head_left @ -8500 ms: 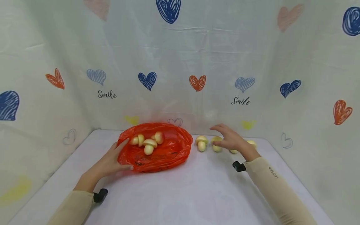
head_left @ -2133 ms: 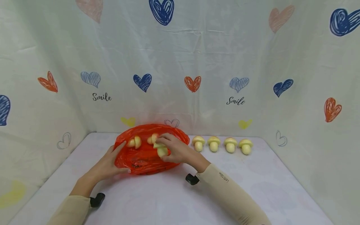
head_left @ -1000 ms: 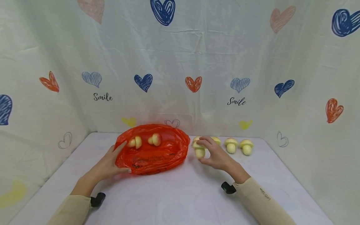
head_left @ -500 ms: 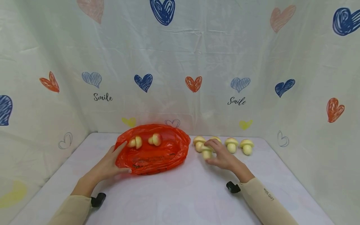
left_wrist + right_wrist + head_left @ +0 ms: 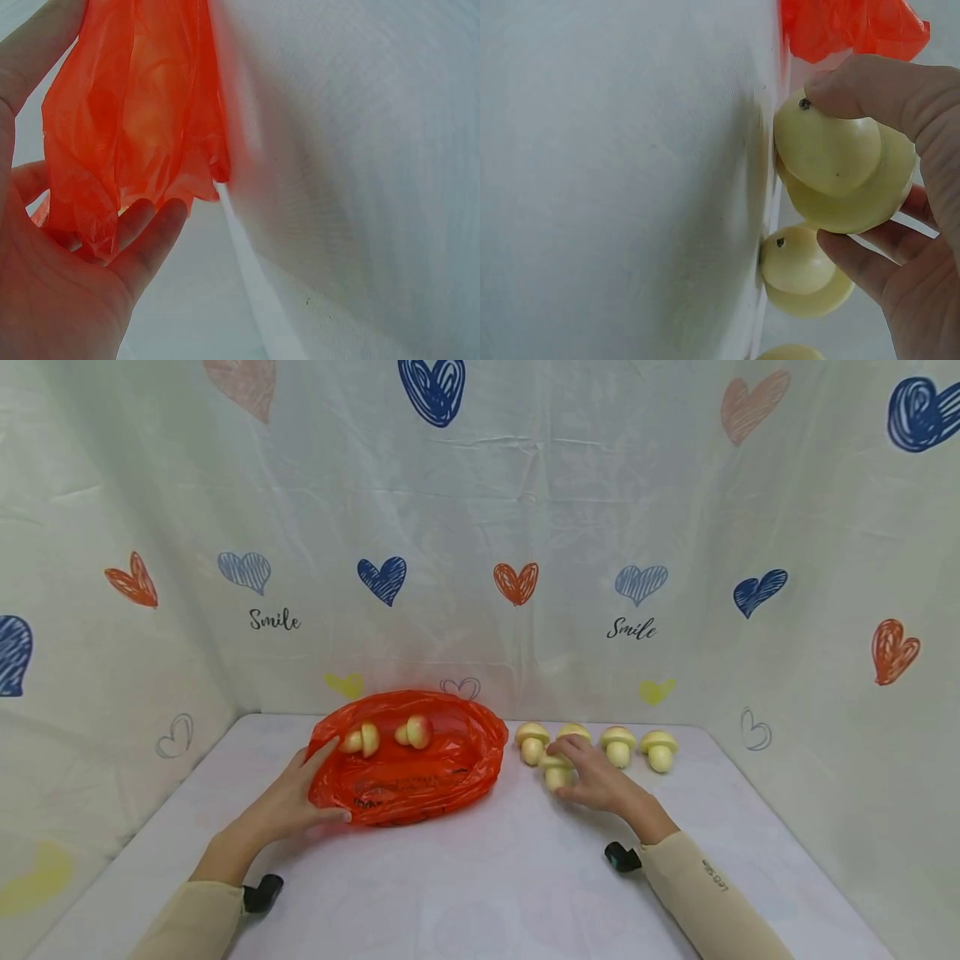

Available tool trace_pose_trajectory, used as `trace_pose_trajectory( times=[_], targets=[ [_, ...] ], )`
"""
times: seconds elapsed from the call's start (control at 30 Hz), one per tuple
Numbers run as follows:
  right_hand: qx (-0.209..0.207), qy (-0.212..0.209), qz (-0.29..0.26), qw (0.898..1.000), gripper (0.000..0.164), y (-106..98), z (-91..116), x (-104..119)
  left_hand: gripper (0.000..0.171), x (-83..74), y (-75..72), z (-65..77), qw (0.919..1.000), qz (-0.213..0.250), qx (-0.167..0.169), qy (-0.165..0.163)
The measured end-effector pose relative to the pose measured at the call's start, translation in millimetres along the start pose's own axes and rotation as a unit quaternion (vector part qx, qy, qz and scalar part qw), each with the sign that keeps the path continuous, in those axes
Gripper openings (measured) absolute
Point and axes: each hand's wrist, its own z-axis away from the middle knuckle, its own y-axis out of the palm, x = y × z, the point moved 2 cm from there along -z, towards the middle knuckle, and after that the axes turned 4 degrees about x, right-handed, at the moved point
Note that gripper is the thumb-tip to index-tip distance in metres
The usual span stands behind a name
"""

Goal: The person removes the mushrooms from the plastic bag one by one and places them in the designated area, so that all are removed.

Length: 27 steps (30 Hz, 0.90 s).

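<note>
In the head view my right hand point(image 5: 600, 779) holds a pale yellow mushroom point(image 5: 557, 774), cap up, in front of a row of similar ones. The right wrist view shows thumb and fingers around this mushroom point(image 5: 829, 150), low by the tabletop; whether it touches the cloth I cannot tell. At the left, my left hand point(image 5: 281, 806) holds the side of a red plastic bag point(image 5: 420, 785). Part of the bag point(image 5: 142, 112) lies between thumb and fingers in the left wrist view. Inside the bag lie two mushrooms, one point(image 5: 362, 740) left and one point(image 5: 415, 732) further right.
Several mushrooms stand upright in a row along the back: one point(image 5: 532, 742) nearest the bag, one point(image 5: 573, 732) partly behind my right hand, then one point(image 5: 618, 746) and one point(image 5: 659, 750) to the right. A white cloth covers the table point(image 5: 450, 885); a heart-printed curtain point(image 5: 570, 510) hangs behind.
Of three mushrooms in the bag earlier, my right hand has taken one out, carried it right and lowered it before the row. My left hand has stayed at the bag.
</note>
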Motion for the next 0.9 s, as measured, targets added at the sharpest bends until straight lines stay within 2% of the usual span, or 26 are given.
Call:
trace_pose_trajectory(
  times=[0.53, 0.9],
  targets=[
    [0.041, 0.040, 0.004, 0.998, 0.059, 3.8, -1.3, -2.5, 0.111, -1.4, 0.8, 0.2, 1.0000, 0.000, -0.002, 0.005],
    [0.039, 0.040, 0.003, 0.998, 0.061, 4.3, 0.0, -1.5, 0.111, -1.1, 0.3, 0.4, 1.0000, 0.000, 0.001, -0.001]
  ],
)
